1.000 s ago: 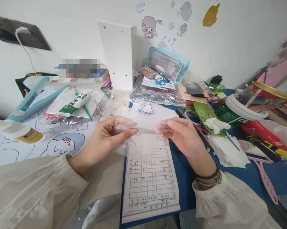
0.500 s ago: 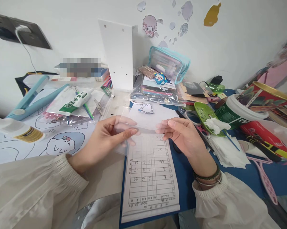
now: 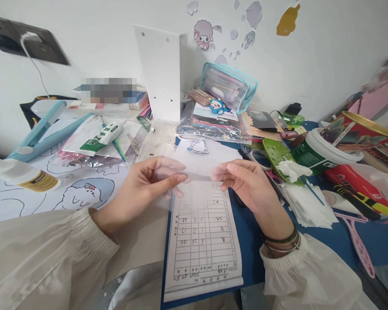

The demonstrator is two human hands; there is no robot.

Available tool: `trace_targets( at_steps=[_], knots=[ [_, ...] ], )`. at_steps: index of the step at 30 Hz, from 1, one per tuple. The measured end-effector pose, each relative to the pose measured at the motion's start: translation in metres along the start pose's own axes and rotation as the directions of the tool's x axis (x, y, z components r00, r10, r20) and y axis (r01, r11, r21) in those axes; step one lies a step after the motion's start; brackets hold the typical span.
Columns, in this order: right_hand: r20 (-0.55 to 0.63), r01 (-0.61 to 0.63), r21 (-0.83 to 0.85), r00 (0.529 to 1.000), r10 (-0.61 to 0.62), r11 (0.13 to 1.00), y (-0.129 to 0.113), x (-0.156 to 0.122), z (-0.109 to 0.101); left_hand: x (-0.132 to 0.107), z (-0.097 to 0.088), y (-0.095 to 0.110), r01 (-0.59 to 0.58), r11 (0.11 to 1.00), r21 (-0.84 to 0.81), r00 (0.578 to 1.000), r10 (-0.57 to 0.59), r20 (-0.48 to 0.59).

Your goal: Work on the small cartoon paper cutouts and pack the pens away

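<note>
A clear plastic sheet (image 3: 195, 200) is stretched between my two hands, above the desk. My left hand (image 3: 148, 181) pinches its left side between thumb and fingers. At the opposite side my right hand (image 3: 245, 178) grips the sheet with thumb and fingertips; a bracelet and dark bands circle that wrist. Below the sheet lies a printed form pad (image 3: 203, 249) with handwritten figures, upside down to me. Behind it, a white paper (image 3: 209, 157) bears a small cartoon cutout (image 3: 198, 146). Whether the sheet is one layer or a sleeve, I cannot tell.
On the left are a glue bottle (image 3: 26, 174), a light-blue folding tool (image 3: 40, 137) and a tube (image 3: 100, 140). A pencil case (image 3: 229, 86) stands at the back. To the right are a green dish (image 3: 271, 153), tissues (image 3: 306, 204), a white-and-green tub (image 3: 319, 150) and a pink razor (image 3: 358, 245).
</note>
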State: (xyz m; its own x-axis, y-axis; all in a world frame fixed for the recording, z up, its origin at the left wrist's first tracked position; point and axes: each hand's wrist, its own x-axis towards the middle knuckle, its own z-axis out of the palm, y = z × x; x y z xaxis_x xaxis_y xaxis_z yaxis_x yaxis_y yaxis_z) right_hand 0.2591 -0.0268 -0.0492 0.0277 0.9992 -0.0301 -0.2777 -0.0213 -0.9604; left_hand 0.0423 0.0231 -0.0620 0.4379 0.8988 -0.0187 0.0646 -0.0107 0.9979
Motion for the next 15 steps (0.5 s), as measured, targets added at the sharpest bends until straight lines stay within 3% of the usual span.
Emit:
trace_targets(
  at_steps=[15],
  knots=[
    [-0.064,0.105,-0.133,0.991,-0.114,0.986,0.0064,0.0007,-0.0025,-0.0012,0.0024,0.0017,-0.002,1.0,0.022,1.0,0.002,-0.014]
  ],
)
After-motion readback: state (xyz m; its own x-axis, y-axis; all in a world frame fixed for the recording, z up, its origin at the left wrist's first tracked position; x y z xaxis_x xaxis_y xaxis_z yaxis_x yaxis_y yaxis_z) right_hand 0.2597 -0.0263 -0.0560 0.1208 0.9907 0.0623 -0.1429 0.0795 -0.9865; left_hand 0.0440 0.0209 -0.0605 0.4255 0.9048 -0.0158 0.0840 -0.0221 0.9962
